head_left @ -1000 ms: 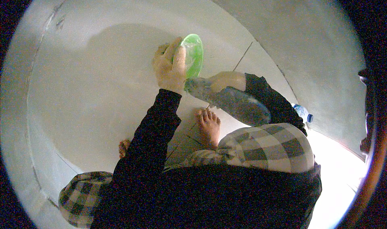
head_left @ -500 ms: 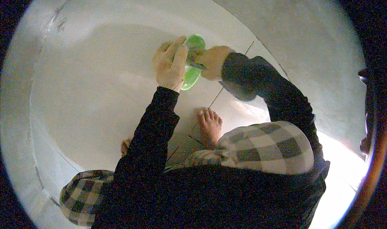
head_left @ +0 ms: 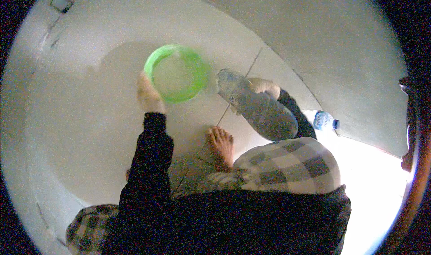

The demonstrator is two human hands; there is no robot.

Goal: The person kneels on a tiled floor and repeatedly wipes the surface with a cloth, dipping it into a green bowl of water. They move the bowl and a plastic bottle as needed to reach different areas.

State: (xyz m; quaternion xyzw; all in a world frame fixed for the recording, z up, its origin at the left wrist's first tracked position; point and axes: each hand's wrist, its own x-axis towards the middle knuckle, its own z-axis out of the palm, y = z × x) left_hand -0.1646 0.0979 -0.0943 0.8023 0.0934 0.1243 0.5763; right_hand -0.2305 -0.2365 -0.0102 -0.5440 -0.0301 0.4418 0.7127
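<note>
My left hand [head_left: 149, 93], in a tan knitted glove, grips the left edge of a round green bowl-shaped thing [head_left: 196, 82]. Its rim is blurred by motion. The middle looks pale like the floor, and I cannot tell whether that is its bottom, its contents or the floor seen through it. To its right, apart from it, my right hand [head_left: 265, 87] holds a long grey object [head_left: 262, 111] with one rounded end and a rougher, narrower end toward the green thing. Its kind is unclear, and it hides most of the fingers.
Pale floor [head_left: 98, 134] with dark joints lies below, with a bare foot [head_left: 221, 145] near its middle. A grey wall [head_left: 341, 53] rises on the right. By its foot lies a clear plastic bottle [head_left: 322, 120] with a blue cap. A small square drain [head_left: 62, 3] is at the far left.
My hands have moved apart. The green thing has gone left and turned to show its round opening. The right hand has drawn right and nearer with the grey object; the bottle has come into sight.
</note>
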